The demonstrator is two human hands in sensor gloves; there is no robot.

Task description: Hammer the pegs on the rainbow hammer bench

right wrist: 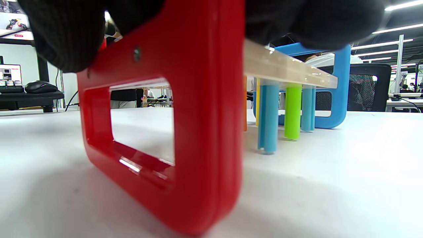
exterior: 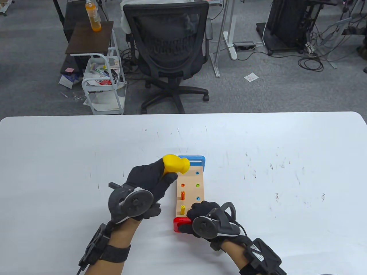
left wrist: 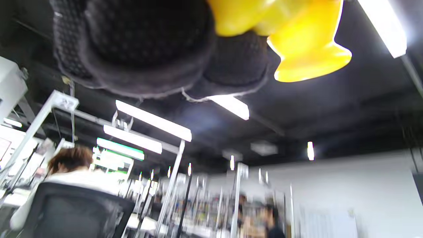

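The hammer bench [exterior: 190, 189] is a wooden plank with a blue end frame [exterior: 197, 159] at the far end and a red end frame [exterior: 180, 224] at the near end. An orange peg [exterior: 182, 195] and a yellow peg [exterior: 182, 209] stand up from its left row; the pegs of its right row sit flush. My left hand [exterior: 154, 179] grips the yellow hammer [exterior: 175, 164], raised over the bench's far left end. My right hand [exterior: 202, 213] holds the bench's near end at the red frame [right wrist: 185, 132]. In the right wrist view blue pegs [right wrist: 267, 119] and a green peg [right wrist: 293, 112] hang below the plank.
The white table [exterior: 258, 160] spreads wide on all sides of the bench. Beyond its far edge stand a black office chair [exterior: 169, 48] and a small white cart [exterior: 103, 83].
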